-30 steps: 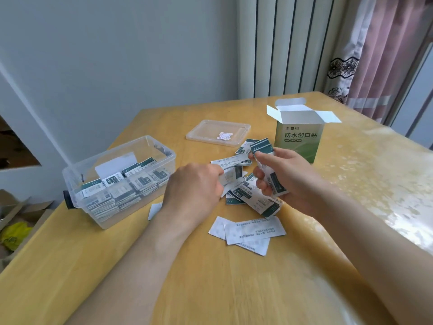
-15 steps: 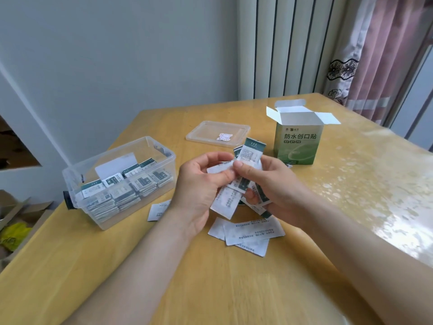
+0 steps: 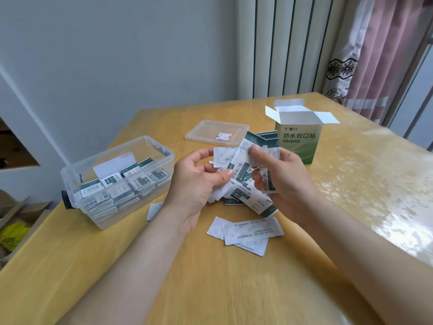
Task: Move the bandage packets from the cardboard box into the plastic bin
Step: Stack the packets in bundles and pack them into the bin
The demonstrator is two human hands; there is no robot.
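At table [image 3: 210,289] centre, left hand [image 3: 196,181], right hand [image 3: 287,181] both pinch packets [image 3: 242,171]; bin [image 3: 103,153] at nine o'clock, long axis toward two; left hand nearer.

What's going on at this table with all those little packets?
A person's left hand and right hand both grip a bunch of packets above the table; loose packets lie underneath. The bin at the left holds many more. Its lid lies farther back, and the box stands open at the right.
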